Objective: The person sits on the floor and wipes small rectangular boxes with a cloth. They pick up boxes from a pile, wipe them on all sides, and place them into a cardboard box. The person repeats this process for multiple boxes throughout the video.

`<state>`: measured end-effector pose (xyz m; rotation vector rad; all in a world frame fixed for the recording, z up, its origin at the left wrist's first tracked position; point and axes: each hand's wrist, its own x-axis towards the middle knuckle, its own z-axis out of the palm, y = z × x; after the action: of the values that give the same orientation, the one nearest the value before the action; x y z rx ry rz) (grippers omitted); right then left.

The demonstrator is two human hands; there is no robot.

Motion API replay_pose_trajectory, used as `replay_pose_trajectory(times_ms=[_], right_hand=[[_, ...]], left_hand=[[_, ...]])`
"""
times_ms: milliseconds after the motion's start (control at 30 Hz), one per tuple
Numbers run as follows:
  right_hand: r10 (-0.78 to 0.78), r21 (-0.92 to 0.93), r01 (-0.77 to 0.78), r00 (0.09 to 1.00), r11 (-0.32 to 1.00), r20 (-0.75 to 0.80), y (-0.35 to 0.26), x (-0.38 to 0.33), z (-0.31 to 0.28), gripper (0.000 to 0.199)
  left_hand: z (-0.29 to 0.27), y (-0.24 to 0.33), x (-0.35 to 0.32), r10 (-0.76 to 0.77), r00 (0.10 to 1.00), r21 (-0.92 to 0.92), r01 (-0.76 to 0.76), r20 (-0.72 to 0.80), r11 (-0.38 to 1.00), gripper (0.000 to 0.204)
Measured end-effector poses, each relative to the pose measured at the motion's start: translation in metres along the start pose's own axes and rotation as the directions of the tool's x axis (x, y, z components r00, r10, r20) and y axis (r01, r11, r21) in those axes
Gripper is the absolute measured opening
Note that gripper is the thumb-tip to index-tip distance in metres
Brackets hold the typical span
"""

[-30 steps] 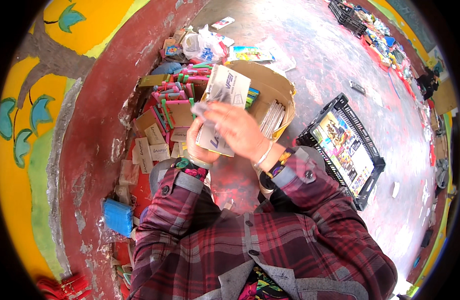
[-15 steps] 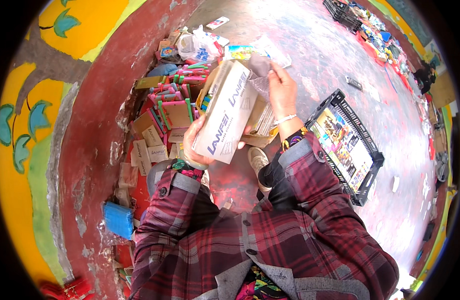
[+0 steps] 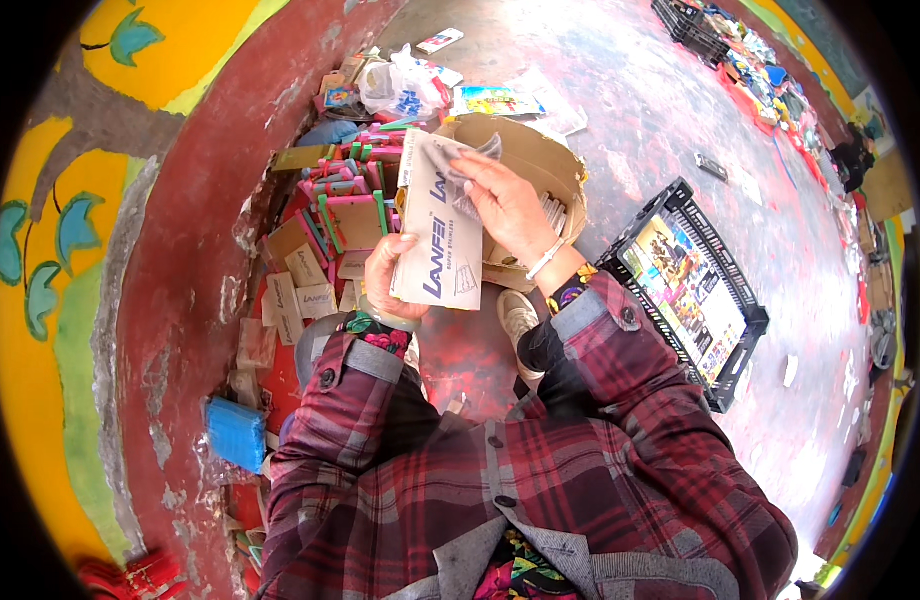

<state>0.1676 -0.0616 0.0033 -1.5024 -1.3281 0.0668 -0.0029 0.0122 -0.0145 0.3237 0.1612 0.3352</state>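
A slim pale cardboard box with dark blue lettering is held up in front of me. My left hand grips its lower left edge, thumb on the front face. Across the upper part of that face, my right hand presses a thin grey cloth, bunched under its fingers. Behind and right of the held box stands an open brown carton, with several pale, narrow items inside. The back of the held box is hidden.
Pink and green framed pieces are heaped at left against the red wall, with small cardboard boxes nearer. A blue packet lies closer. A white plastic bag sits beyond. At right stands a black crate; a dark handheld device lies beyond.
The box has turned its front more toward me and shifted slightly left. My right hand has brought the cloth from beside the box down and left onto its face.
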Motion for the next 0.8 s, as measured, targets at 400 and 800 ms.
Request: replay_pose_trajectory(times_ms=[400, 800], right_hand=[[-0.342, 0.196, 0.299, 0.905, 0.934, 0.252, -0.049, -0.026, 0.019, 0.025], [0.627, 0.845, -0.143, 0.735, 0.516, -0.258, 0.024, 0.015, -0.025, 0.025]], left_hand=[[-0.011, 0.028, 0.002, 0.364, 0.931, -0.075, -0.366, -0.04, 0.928, 0.043], [0.003, 0.011, -0.002, 0.019, 0.999, -0.082, -0.016, 0.039, 0.996, 0.044]])
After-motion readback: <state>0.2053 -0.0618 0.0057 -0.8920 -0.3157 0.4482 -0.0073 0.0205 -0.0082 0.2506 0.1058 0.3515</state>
